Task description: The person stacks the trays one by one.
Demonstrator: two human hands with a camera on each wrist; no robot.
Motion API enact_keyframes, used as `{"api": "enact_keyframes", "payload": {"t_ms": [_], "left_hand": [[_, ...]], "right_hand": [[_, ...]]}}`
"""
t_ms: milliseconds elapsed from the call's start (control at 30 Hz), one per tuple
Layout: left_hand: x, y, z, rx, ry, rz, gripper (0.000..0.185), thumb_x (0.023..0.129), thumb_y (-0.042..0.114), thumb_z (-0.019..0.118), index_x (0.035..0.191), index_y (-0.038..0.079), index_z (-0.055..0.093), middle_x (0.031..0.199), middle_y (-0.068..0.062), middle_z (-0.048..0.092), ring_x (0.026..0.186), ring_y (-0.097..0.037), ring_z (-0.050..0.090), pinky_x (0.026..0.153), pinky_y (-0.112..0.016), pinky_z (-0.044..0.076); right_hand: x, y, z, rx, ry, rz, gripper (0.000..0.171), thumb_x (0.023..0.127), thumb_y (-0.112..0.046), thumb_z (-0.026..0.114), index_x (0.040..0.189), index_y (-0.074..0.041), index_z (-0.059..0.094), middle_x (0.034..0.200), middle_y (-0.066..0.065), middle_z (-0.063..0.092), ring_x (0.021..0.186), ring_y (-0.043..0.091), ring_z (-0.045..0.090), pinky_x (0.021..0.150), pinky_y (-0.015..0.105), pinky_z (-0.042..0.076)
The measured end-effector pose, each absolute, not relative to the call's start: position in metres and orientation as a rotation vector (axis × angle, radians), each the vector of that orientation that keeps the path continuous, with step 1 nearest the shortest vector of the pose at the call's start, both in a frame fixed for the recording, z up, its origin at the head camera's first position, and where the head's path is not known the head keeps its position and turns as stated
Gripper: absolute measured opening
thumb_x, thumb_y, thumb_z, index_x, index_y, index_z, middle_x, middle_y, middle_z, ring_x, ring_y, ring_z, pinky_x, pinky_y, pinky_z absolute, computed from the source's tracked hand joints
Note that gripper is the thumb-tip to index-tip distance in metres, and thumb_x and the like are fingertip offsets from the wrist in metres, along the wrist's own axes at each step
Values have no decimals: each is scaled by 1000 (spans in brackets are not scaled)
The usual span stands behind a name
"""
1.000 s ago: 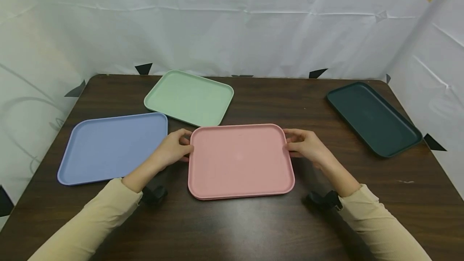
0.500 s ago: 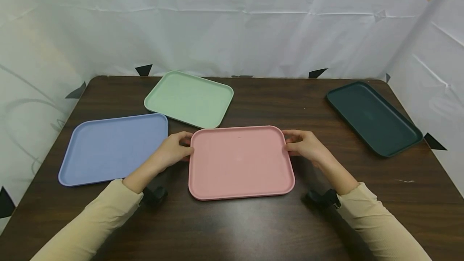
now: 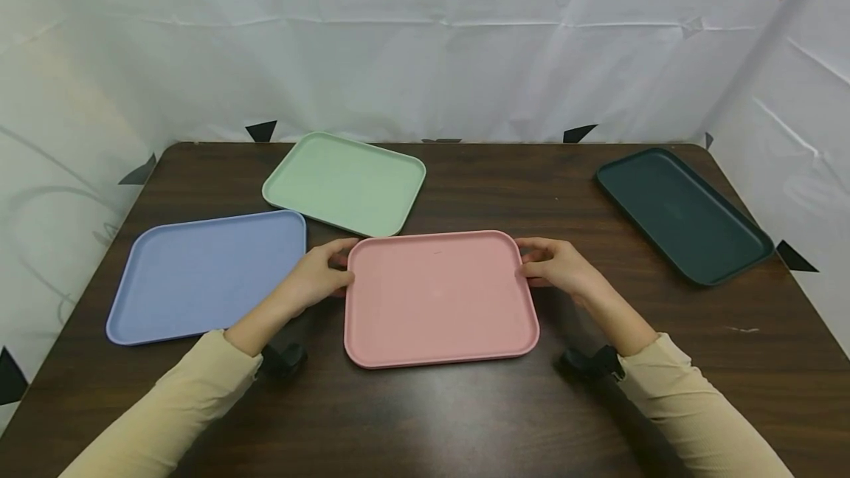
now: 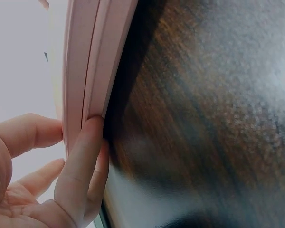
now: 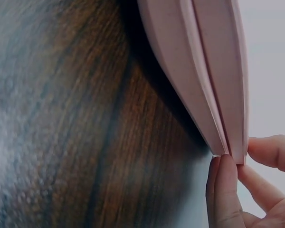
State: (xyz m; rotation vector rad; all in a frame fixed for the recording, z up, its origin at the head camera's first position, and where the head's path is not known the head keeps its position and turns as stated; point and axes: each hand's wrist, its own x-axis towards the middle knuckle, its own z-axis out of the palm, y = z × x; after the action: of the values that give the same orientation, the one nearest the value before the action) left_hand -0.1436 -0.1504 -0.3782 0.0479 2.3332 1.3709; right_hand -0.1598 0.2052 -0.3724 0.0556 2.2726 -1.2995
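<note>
Gripping the pink tray (image 3: 440, 296) at centre frame, I have my left hand (image 3: 317, 276) pinching its left rim and my right hand (image 3: 556, 265) its right, thumbs above, fingers (image 4: 80, 161) beneath, to balance it level on the desk (image 3: 465, 411); blue tray (image 3: 206, 271) lies left.

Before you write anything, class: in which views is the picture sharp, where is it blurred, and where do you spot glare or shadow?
Head view: evenly lit and sharp, with a soft sheen on the table near the front edge. Left wrist view: the pink tray rim and left hand are very close and soft; glare washes the wood. Right wrist view: the wood blurs at left, and a dark shadow lies under the tray's rim.
</note>
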Motion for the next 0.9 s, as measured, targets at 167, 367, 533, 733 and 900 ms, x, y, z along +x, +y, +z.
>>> {"api": "enact_keyframes", "payload": {"t_ms": [167, 367, 533, 733, 900], "left_hand": [[-145, -151, -379, 43, 2338, 1373, 64, 84, 0, 52, 145, -1, 35, 128, -33, 51, 96, -26, 64, 77, -35, 61], [-148, -152, -377, 43, 2395, 1326, 62, 82, 2, 53, 142, -3, 39, 126, -32, 52, 89, -24, 66, 75, -34, 60], [-150, -152, -374, 61, 2439, 1277, 58, 82, 3, 52, 139, -5, 42, 126, -32, 54, 91, -25, 66, 75, -32, 59], [-151, -150, -371, 78, 2462, 1255, 56, 82, 3, 52, 136, -7, 44, 126, -32, 55, 93, -27, 66, 74, -31, 58], [-150, -150, -373, 80, 2451, 1259, 57, 81, 2, 52, 137, -6, 44, 126, -31, 55, 97, -27, 65, 75, -31, 58]], "right_hand": [[-161, 205, -372, 35, 2255, -1300, 57, 92, -7, 58, 144, 4, 36, 107, 16, 57, 84, 11, 60, 90, 38, 57], [-162, 207, -371, -2, 2238, -1319, 57, 93, -10, 57, 143, 7, 36, 108, 17, 62, 88, 9, 62, 92, 39, 56], [-161, 213, -369, -11, 2220, -1349, 53, 97, -12, 52, 143, 7, 35, 127, 28, 56, 96, 11, 62, 92, 37, 56], [-164, 232, -363, 14, 2248, -1375, 54, 99, -20, 50, 144, 5, 34, 141, 30, 42, 105, 16, 61, 90, 29, 57], [-168, 258, -356, 69, 2269, -1440, 56, 101, -20, 46, 147, 7, 27, 140, 30, 40, 92, -4, 59, 84, 19, 56]]}}
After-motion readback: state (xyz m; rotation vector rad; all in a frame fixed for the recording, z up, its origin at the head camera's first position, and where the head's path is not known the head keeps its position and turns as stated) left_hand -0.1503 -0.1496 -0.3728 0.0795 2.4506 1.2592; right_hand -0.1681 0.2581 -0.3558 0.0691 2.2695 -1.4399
